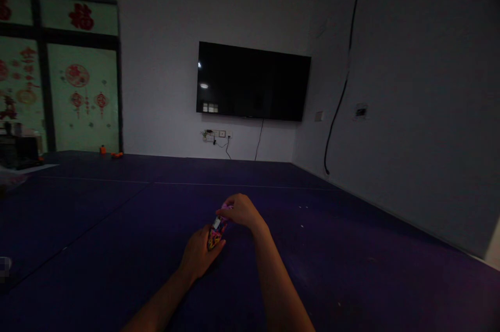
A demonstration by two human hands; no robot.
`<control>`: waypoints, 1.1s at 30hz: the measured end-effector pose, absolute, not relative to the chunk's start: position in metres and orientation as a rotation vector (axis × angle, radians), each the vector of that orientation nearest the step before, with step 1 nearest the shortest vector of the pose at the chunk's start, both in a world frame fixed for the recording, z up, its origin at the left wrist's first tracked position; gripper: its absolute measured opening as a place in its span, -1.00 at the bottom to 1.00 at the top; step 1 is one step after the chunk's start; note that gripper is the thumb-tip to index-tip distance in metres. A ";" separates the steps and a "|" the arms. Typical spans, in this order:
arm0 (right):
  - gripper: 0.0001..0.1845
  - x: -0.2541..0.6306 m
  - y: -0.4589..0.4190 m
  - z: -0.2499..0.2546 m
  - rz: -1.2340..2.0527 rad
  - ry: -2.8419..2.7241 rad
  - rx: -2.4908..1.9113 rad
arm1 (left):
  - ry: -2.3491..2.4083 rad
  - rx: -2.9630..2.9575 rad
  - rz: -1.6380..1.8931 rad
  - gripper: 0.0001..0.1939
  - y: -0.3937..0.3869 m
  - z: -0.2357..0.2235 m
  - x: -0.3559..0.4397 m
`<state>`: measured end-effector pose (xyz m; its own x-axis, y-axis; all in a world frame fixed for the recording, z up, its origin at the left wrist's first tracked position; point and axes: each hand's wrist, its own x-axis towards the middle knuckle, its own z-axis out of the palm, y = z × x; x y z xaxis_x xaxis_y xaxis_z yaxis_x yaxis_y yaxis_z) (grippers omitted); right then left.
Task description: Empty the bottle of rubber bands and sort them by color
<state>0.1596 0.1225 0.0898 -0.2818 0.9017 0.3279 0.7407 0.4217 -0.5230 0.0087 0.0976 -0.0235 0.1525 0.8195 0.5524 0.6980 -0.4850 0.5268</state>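
A small, long multicoloured thing (217, 226) is held tilted between both hands, over the middle of the dark blue surface (250, 269). Its upper end is pink, a pale patch shows midway, and yellow, pink and dark colours mix at the lower end. I cannot make out its exact kind in the dim light. Around its lower part, my left hand (198, 255) is closed, the thumb on the near side. My right hand (241, 211) pinches the pink upper end with bent fingers, which partly cover it.
A large black television (253, 82) hangs on the far wall, sockets and cables below it. Along the right wall runs a black cable (339, 105). Two small orange things (103, 150) lie by the glass door (84, 97). Dark items (23, 149) stand at the far left.
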 end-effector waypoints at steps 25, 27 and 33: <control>-0.41 0.160 0.106 0.105 0.130 -2.056 -1.585 | 1.517 2.212 1.310 -0.63 0.102 -0.023 0.010; -0.48 0.157 0.106 0.105 0.104 -2.088 -1.612 | 1.526 2.252 1.339 -0.63 0.104 -0.025 0.010; -0.69 0.167 0.117 0.097 0.398 -2.219 -1.239 | 1.569 2.289 1.526 -0.63 0.110 -0.030 0.005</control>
